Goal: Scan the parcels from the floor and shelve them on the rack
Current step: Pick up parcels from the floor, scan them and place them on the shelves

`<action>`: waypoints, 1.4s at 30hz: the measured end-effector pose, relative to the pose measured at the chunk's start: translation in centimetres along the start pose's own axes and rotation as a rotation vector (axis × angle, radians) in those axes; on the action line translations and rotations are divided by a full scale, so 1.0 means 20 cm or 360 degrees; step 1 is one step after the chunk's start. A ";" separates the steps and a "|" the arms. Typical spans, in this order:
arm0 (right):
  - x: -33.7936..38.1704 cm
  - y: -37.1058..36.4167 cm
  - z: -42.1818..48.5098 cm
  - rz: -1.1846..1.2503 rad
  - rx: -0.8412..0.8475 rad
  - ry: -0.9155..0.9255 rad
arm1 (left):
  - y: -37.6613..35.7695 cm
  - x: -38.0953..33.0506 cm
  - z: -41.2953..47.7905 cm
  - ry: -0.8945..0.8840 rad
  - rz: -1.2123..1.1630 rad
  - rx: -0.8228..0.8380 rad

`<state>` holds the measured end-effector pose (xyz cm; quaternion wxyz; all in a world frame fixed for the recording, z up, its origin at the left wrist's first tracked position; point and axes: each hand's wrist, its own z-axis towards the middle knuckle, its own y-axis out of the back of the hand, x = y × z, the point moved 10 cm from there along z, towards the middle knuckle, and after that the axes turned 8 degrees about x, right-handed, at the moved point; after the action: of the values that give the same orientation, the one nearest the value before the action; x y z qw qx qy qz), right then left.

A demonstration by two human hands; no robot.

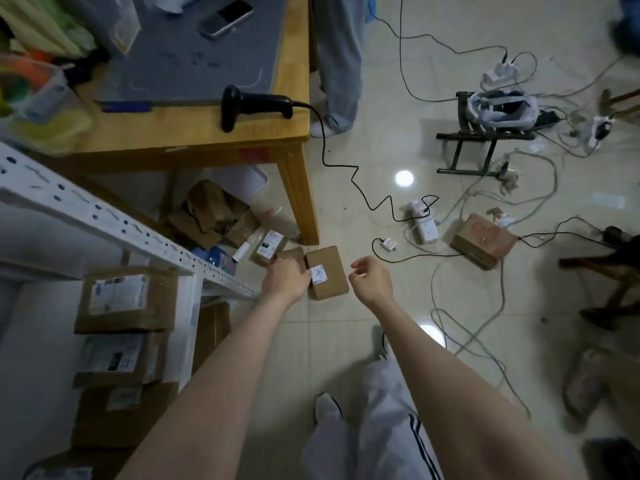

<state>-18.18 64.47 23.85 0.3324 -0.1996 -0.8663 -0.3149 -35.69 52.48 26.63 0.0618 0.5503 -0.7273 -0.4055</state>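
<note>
Gripping the box (327,273) by its left edge, the left hand (285,278) curls tight; the right hand (372,277) hangs loose and empty beside it, a table leg (300,195) just beyond.

Glossy pale tile floor (381,150) with ceiling-light glare (404,178). Wooden surface (294,81) far left, grey mat (194,64) on it. Dark stool (485,136) far right. Loose cables (400,29) across the floor.

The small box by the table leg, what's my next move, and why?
Probably close the right hand on the right side of the small box and lift: the left hand is at its left edge, the scanner lies on the table.
</note>
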 end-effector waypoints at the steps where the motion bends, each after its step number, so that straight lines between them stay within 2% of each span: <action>1: -0.03 0.01 0.07 -0.0007 -0.0003 -0.0021 | -0.03 -0.04 0.07 -0.0006 0.0017 0.0008; 6: -0.24 0.23 0.38 -0.0063 -0.0054 -0.0125 | -0.23 -0.53 0.40 -0.0181 0.0120 0.0146; 14: -0.63 1.02 0.90 -0.0252 -0.0275 -0.0306 | -0.64 -1.45 0.85 -0.0402 0.0244 0.0281; 19: -0.98 1.42 1.25 -0.0512 -0.0345 -0.0506 | -1.06 -1.82 1.17 -0.0520 0.0248 0.0355; 23: -1.35 1.53 1.49 -0.0348 -0.0451 -0.0618 | -1.47 -1.99 1.43 -0.0677 0.0385 0.0429; 31: -2.21 1.63 2.02 0.0086 -0.0865 -0.0724 | -2.24 -2.17 2.11 -0.0847 0.0365 0.0508; 36: -2.72 1.66 2.24 0.0332 -0.1027 -0.0815 | -2.69 -2.20 2.44 -0.0810 0.0256 0.0599; 42: -3.08 1.69 2.42 0.0677 -0.1087 -0.0717 | -3.07 -2.22 2.70 -0.0652 -0.0040 0.0721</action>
<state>21.84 113.27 -33.61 0.1082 -0.5346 -0.7034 -0.4559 -1.41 114.38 -33.88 -0.2155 0.4658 -0.7896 -0.3364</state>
